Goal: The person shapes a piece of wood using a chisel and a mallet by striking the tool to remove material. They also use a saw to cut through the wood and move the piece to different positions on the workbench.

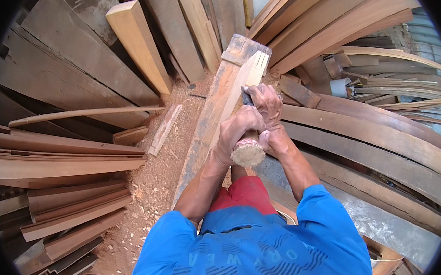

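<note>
Person seen from above, blue shirt (269,243), red shorts (242,194), both forearms reaching forward over a narrow plank table (203,131). Surface worn and stained, dark at the far end.

On the table: a long pale timber (238,90), lying lengthwise and pointing away from the person. Narrow slots show in its far end. The near stretch runs behind the left arm, so its full length cannot be told.

Left hand (239,126): clenched round a thick, round wooden handle (248,153), the rough, blunt end facing back toward the person. Right hand (268,105): just ahead, fingers curled about a dark tool (247,97), only part of which shows beside the timber. Whether handle and dark part are one piece, cannot tell; the hands cover the join.

Left of the table: floor (147,199) strewn with shavings and sawdust; one short offcut (165,130) lies there. Beyond it, stacked boards (65,165), a thin curved strip (86,113) and a thick squared beam (141,47) leaning among darker planks.

Right side: long planks (369,130) lie in rows, a small pale container (339,87) behind them among scraps.
</note>
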A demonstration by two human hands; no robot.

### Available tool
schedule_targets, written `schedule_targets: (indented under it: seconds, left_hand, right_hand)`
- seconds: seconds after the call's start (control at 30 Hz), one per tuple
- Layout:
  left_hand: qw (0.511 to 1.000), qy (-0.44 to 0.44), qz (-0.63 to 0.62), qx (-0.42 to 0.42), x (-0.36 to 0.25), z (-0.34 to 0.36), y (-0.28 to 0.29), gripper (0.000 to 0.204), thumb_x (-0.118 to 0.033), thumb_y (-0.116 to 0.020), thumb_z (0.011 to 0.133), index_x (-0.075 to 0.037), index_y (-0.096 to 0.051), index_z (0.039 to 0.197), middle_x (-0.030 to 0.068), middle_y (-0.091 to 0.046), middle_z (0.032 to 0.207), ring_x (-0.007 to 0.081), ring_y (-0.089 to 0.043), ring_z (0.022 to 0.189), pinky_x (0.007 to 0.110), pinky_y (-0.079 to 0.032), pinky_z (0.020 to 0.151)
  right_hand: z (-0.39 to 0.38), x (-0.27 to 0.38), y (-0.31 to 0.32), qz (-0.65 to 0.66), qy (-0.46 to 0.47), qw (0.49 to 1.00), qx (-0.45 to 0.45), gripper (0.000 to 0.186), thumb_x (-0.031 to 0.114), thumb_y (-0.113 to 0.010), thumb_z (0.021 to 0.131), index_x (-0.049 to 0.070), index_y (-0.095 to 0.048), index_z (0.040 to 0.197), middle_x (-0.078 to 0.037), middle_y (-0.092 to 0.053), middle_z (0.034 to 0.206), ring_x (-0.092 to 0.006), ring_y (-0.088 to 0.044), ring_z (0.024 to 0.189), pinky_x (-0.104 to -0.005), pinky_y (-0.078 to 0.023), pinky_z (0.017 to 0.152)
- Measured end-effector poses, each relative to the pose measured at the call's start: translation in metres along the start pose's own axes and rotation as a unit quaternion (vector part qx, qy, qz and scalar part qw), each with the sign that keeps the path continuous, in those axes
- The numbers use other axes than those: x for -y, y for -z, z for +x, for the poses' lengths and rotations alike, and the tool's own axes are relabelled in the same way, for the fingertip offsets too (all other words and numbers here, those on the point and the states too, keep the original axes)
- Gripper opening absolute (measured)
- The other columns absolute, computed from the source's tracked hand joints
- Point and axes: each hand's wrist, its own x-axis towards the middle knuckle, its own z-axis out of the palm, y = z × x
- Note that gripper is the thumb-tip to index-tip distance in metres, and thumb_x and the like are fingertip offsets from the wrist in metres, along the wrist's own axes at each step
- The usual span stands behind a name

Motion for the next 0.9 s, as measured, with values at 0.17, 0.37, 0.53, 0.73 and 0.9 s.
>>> schedule_targets:
  seconds: [0.17,0.37,0.53,0.73,0.9]
  left_hand:
    - [0.999,0.033,-0.011,-0.016,-0.004,-0.043,0.012,0.032,0.009,-0.074,0.082,-0.005,-0.055,0.103,0.0087,-0.062,0.080,0.0233,-0.063,0.072,0.039,-0.055,0.071]
    - [1.000,0.020,-0.016,-0.002,-0.011,-0.031,-0.004,0.029,0.005,-0.078,0.083,-0.005,-0.057,0.101,0.0102,-0.063,0.084,0.0274,-0.063,0.074,0.041,-0.054,0.074]
    - [1.000,-0.021,-0.009,0.013,0.001,-0.025,0.003,0.031,0.006,-0.078,0.079,-0.004,-0.057,0.098,0.0101,-0.062,0.080,0.0286,-0.063,0.072,0.042,-0.054,0.073]
    - [0.998,0.061,0.019,0.003,-0.035,-0.083,0.025,0.030,0.008,-0.076,0.079,-0.005,-0.055,0.097,0.0082,-0.061,0.075,0.0251,-0.063,0.068,0.042,-0.054,0.070]
    - [0.999,0.039,0.029,0.015,-0.028,-0.061,0.013,0.032,0.006,-0.077,0.082,-0.005,-0.057,0.104,0.0089,-0.064,0.084,0.0239,-0.065,0.075,0.037,-0.055,0.069]
  right_hand:
    - [-0.038,0.032,-0.011,0.015,-0.021,0.999,0.023,0.012,0.020,-0.073,0.088,0.014,-0.067,0.098,-0.006,-0.058,0.079,-0.0278,-0.062,0.076,-0.0416,-0.055,0.065]
    - [-0.032,0.009,0.001,0.051,0.023,0.998,0.042,0.016,0.017,-0.073,0.084,0.012,-0.067,0.098,-0.008,-0.059,0.081,-0.0299,-0.064,0.080,-0.0434,-0.053,0.069]
    - [-0.026,0.010,-0.009,0.003,0.016,1.000,-0.014,0.014,0.018,-0.074,0.085,0.014,-0.067,0.097,-0.007,-0.057,0.082,-0.0286,-0.060,0.077,-0.0429,-0.054,0.061]
    - [-0.080,0.059,-0.017,0.066,-0.008,0.997,0.050,0.013,0.017,-0.073,0.086,0.013,-0.068,0.097,-0.008,-0.057,0.081,-0.0282,-0.060,0.077,-0.0419,-0.054,0.063]
    - [-0.069,0.035,-0.011,0.073,0.001,0.993,0.096,0.014,0.019,-0.074,0.084,0.015,-0.067,0.096,-0.006,-0.058,0.082,-0.0269,-0.061,0.078,-0.0406,-0.054,0.064]
